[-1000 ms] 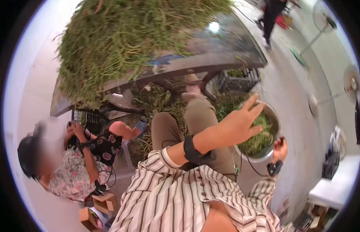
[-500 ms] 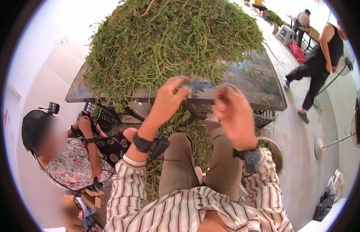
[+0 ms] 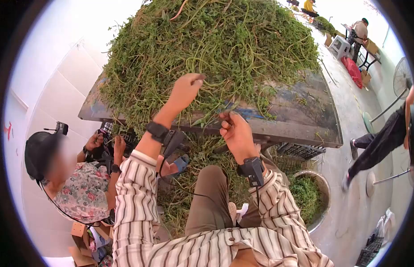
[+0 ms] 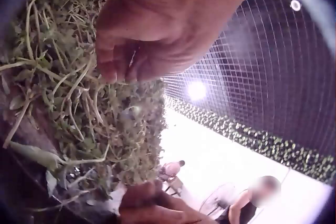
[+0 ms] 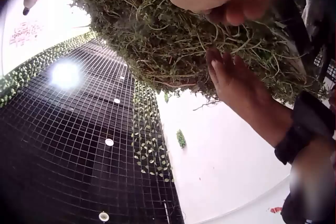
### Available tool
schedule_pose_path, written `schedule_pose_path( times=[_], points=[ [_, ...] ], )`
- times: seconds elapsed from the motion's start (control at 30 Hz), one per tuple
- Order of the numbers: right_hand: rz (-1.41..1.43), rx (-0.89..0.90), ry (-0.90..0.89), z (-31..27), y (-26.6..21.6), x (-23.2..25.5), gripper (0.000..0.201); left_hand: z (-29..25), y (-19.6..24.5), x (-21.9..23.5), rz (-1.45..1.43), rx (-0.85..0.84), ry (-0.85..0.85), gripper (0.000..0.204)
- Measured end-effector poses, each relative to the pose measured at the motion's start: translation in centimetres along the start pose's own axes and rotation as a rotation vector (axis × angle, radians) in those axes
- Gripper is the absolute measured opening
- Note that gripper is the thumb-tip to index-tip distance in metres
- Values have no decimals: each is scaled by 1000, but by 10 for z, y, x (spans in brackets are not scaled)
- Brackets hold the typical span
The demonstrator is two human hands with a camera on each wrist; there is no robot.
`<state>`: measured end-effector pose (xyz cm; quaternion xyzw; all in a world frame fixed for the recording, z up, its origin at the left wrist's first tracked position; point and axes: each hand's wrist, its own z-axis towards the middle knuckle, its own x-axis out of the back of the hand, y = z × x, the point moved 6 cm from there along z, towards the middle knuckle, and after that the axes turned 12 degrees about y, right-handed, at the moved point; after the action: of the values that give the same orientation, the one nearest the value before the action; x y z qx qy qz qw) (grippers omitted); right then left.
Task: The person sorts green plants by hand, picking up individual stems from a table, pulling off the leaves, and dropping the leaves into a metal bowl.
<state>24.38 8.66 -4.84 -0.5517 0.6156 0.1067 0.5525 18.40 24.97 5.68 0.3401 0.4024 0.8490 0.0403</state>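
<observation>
The left hand [image 3: 185,91] reaches up into the near edge of the large heap of green leafy stems [image 3: 216,49], its fingertips drawn together and pinching a few thin stems; the left wrist view shows the same pinch, with strands running between thumb and fingers. The right hand [image 3: 236,130] sits lower, at the front edge of the table, fingers curled in around some stems; just what it grips is hard to make out. The two hands are apart, the left higher and further into the heap. Each wrist wears a black strap with a small camera.

The heap covers most of the dark, worn wooden table [image 3: 304,118], trailing over its near edge. Under the table more green stems litter the floor, beside a black plastic crate [image 3: 300,151]. To the right of the person's knee stands a round metal basin [image 3: 320,196] holding picked greens. On the left sits another person in a floral top [image 3: 78,196]. Further people show at the far right on the pale floor.
</observation>
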Motion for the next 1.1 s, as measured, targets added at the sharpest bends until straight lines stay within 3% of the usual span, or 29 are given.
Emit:
schedule_pose_path(
  times=[0.03,0.1,0.37,0.47,0.57,0.63,0.77,0.9,0.97,1.1],
  points=[
    [-12,-3,-6,-1,-3,0,14,5,-4,-8,-3,-2,2,31],
    [-33,14,-23,-6,-12,-3,14,9,2,-25,148,-266,-48,26],
    [-22,20,-60,-6,-18,-3,14,20,-20,-40,523,-346,-132,28],
    [-21,1,-75,-7,-19,-1,13,27,0,-28,574,-415,-78,24],
    [-4,1,-109,-5,-21,-2,13,39,33,-6,437,-352,-58,19],
    [2,31,-114,-6,-25,-3,13,47,56,17,196,-243,96,21],
    [0,37,-106,-7,-27,-4,14,58,77,34,-14,-237,159,26],
    [-6,30,-130,-6,-30,-4,16,29,102,43,20,-167,257,22],
    [-1,25,-142,-8,-32,-5,17,4,118,38,147,-359,289,16],
    [27,10,-173,-12,-40,-15,22,-53,123,16,216,-461,213,14]
  ],
)
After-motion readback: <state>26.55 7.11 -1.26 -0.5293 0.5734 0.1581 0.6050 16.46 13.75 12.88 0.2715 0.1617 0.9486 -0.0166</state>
